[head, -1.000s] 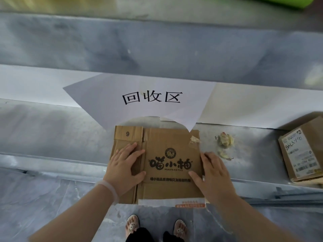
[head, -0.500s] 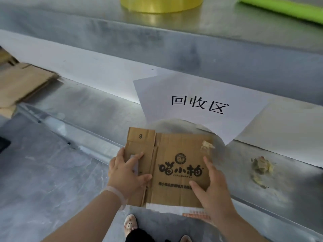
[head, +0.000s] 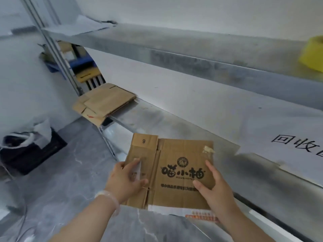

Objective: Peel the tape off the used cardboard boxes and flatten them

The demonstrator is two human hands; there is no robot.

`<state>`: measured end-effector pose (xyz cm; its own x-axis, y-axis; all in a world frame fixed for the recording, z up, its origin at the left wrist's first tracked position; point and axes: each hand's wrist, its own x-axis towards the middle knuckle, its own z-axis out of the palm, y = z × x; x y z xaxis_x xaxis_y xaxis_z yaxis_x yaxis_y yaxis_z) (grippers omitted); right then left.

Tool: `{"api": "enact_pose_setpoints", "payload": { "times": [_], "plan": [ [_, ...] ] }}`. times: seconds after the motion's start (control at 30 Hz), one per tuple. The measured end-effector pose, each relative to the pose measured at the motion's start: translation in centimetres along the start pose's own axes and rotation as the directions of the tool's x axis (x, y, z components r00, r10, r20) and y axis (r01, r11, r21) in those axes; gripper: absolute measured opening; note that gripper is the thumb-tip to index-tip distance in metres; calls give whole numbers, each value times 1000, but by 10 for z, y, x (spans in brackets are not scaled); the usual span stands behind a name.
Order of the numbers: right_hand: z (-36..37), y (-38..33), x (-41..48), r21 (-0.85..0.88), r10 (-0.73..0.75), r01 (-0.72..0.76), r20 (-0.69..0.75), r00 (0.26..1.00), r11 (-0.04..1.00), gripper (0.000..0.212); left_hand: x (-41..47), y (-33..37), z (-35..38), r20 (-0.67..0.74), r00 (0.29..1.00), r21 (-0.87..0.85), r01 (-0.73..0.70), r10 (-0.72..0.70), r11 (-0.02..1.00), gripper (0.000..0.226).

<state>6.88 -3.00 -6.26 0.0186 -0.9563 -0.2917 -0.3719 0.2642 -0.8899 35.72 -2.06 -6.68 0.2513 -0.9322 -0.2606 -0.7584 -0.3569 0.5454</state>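
Storeroom: metal shelving (head: 192, 55), flattened cardboard (head: 106, 102)

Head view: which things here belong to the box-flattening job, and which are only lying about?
Job:
- flattened box, held by left hand and right hand
- tape scrap on that box
- stack of flattened cardboard
- paper sign

Lying about:
- yellow object
- dark bin
- blue crate

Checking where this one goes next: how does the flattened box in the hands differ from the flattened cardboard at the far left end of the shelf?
The held box is gripped by the left hand and right hand; the stacked cardboard lies untouched on the shelf. The held box shows a printed logo and a tape scrap near its top right corner; the stacked cardboard's top face looks plain. The held box is one piece; the stack seems to be several layers. Both are brown and flat.
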Motion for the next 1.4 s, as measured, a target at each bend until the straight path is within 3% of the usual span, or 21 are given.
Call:
{"api": "enact_pose_setpoints", "payload": {
  "times": [0.23, 0.43, 0.63, 0.9, 1.17, 1.4],
  "plan": [
    [124, -77, 35, -44, -110, 114, 74, 991, 993, 87, 38, -68, -107, -206, 978, 158, 44, -11, 986, 85],
    [184, -126, 77, -113, -140, 148, 82, 987, 982, 88, 83, -99, -159, -258, 966, 156, 74, -31, 985, 82],
    [235, -168, 149, -125, -149, 159, 82, 985, 979, 94, 166, -110, -201, -297, 955, 257, 83, -3, 963, 74],
    [281, -212, 250, -150, -140, 159, 128, 982, 976, 96, 286, -121, -245, -219, 975, 335, 112, -38, 936, 90],
    [327, -234, 319, -312, -45, 96, 168, 985, 945, 102, 379, -153, -265, -124, 992, 360, 68, -24, 931, 90],
    [371, -253, 369, -310, 127, -115, 19, 992, 944, 94, 487, -166, -293, 23, 995, 418, -101, 101, 903, 88]
  ]
}}
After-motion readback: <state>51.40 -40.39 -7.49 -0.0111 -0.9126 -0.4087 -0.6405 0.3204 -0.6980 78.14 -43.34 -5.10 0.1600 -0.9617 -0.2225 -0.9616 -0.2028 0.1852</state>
